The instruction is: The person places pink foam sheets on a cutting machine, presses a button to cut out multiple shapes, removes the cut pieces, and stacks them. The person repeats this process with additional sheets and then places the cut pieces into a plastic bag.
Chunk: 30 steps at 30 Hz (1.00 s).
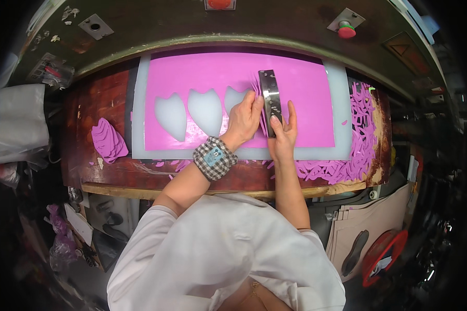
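Observation:
A dark metal cutting die [270,90] stands on edge over a pink sheet [308,103]. My right hand [284,137] holds the die by its lower right side, the thumb against the metal and the fingers partly stretched up. On the die's left side, my left hand [242,119] is closed on thin pink cut pieces [262,124] fanned out at the die's open face; its fingertips are partly hidden. The pink sheet has three pointed, shield-like cutouts [205,110], the rightmost partly covered by my left hand. Pale cutting board [140,124] shows through them.
A stack of pink cut pieces [109,141] lies at the left of the reddish-brown table [91,98]. Pink scraps [360,147] pile along the right and front right. Behind stands a green machine beam [275,26] with a red push button [346,31]. Beige sheets [366,220] lean below right.

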### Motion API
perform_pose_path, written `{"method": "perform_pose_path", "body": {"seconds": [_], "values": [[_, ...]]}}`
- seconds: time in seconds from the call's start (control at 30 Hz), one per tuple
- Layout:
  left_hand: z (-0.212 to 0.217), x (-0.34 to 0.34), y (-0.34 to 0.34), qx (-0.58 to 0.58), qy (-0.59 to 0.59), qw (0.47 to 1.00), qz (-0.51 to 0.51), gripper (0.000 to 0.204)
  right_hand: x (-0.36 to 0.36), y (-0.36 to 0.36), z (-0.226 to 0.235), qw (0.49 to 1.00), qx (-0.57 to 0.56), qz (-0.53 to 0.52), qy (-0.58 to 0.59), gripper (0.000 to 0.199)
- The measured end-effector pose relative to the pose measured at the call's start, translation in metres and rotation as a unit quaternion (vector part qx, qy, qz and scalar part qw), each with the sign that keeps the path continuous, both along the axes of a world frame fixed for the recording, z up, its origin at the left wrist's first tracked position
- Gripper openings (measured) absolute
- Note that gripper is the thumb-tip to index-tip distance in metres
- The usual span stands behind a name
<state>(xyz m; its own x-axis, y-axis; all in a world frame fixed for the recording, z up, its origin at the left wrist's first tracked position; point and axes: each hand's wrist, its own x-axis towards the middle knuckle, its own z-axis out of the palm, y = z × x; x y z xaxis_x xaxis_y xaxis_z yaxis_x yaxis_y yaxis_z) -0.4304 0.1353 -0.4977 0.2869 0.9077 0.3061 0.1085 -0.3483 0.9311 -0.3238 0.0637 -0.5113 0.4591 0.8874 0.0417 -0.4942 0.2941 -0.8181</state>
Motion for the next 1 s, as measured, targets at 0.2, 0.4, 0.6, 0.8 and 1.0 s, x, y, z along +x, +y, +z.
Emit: {"method": "perform_pose_path", "body": {"seconds": [0.2,0.4,0.6,0.8,1.0], "values": [[-0.017,-0.043,0.013,0.018,0.007,0.997,0.07,0.02,0.015,-0.004,0.015,0.994,-0.004,-0.001,0.107,0.075],[-0.012,-0.154,-0.005,-0.07,0.122,0.984,0.114,0.022,0.029,-0.016,0.031,0.907,-0.113,-0.103,-0.393,0.092],[-0.015,-0.158,-0.026,-0.188,-0.135,0.963,0.137,0.025,0.026,-0.007,0.003,0.814,-0.117,-0.115,-0.557,0.098],[-0.001,-0.183,-0.064,-0.338,-0.148,0.918,0.142,0.026,0.075,0.001,0.027,0.884,-0.178,-0.12,-0.416,0.088],[-0.01,-0.175,-0.108,-0.277,0.025,0.944,0.18,0.026,0.154,0.056,0.093,0.637,-0.205,-0.303,-0.679,0.092]]}}
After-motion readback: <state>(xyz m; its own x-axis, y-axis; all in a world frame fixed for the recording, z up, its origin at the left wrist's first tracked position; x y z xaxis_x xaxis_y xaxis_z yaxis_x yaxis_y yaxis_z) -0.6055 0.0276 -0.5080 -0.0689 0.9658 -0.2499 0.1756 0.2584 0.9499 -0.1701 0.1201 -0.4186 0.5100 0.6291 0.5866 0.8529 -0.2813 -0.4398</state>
